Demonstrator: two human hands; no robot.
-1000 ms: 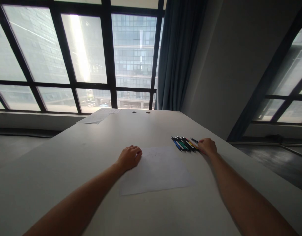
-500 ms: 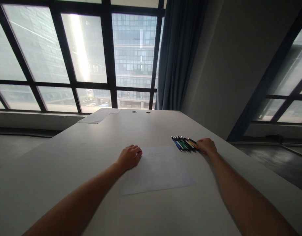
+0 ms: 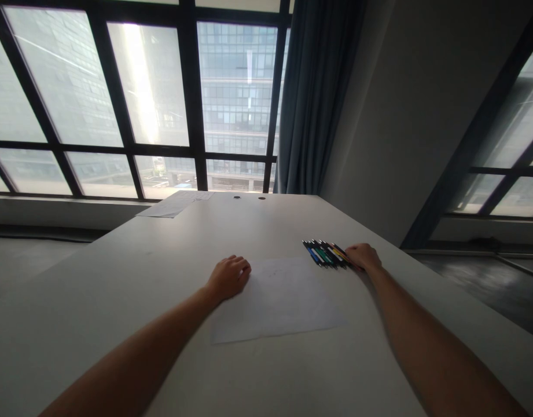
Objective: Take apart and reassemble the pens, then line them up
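Observation:
A white sheet of paper [image 3: 277, 301] lies flat on the pale table [image 3: 118, 278] in front of me. My left hand [image 3: 228, 277] rests with curled fingers on the sheet's upper left corner. Several pens [image 3: 326, 253] in blue, green, black and yellow lie side by side just beyond the sheet's right corner. My right hand [image 3: 364, 257] sits at the right end of that row. Its fingertips are closed on the rightmost pen, which lies against the others.
More sheets of paper [image 3: 175, 205] lie at the table's far left edge, near two cable holes [image 3: 249, 198]. Large windows [image 3: 162, 92] and a blue curtain [image 3: 313, 98] stand behind the table. The table's right edge runs close past my right arm.
A dark pen at my right fingertips stood apart from the row a second ago; it now lies against the other pens. My right hand shifted slightly left. The left hand stayed still.

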